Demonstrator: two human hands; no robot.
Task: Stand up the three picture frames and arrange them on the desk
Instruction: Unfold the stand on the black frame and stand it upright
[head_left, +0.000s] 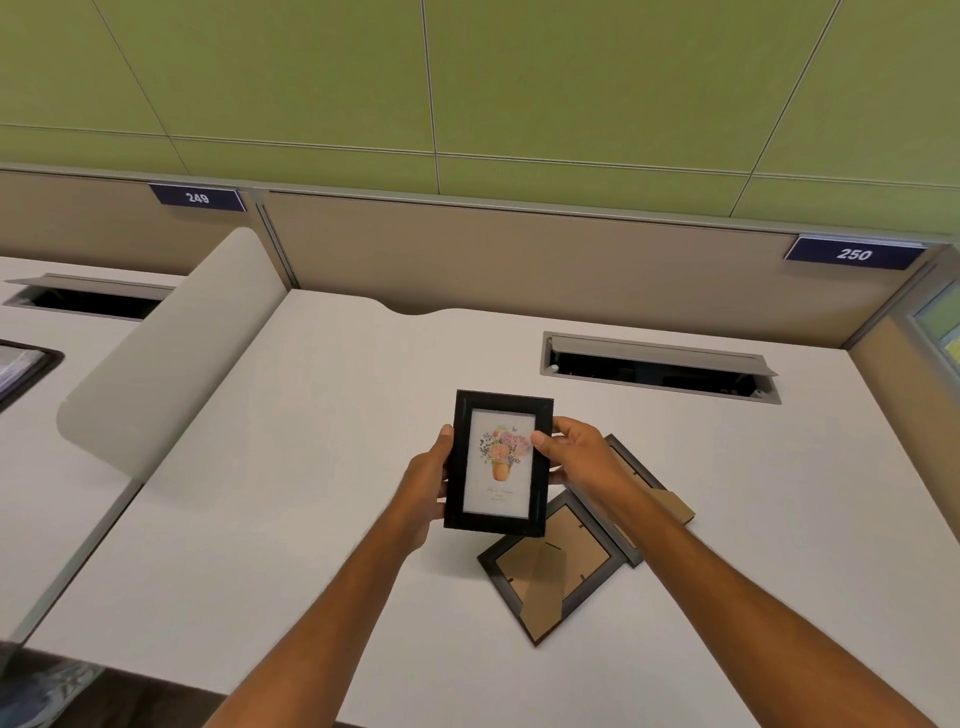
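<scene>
A black picture frame (497, 462) with a flower-vase print faces me, held upright above the white desk (311, 467). My left hand (428, 480) grips its left edge and my right hand (576, 452) grips its right edge, thumb on the front. Two more dark frames lie face down on the desk with brown backs showing: one (553, 569) just below the held frame, the other (641, 488) to its right, partly hidden under my right forearm.
An open cable hatch (660, 369) is set into the desk behind the frames. A beige partition (519, 254) with label 250 runs along the back. A rounded divider (166, 353) stands at the left; a neighbouring desk lies beyond it.
</scene>
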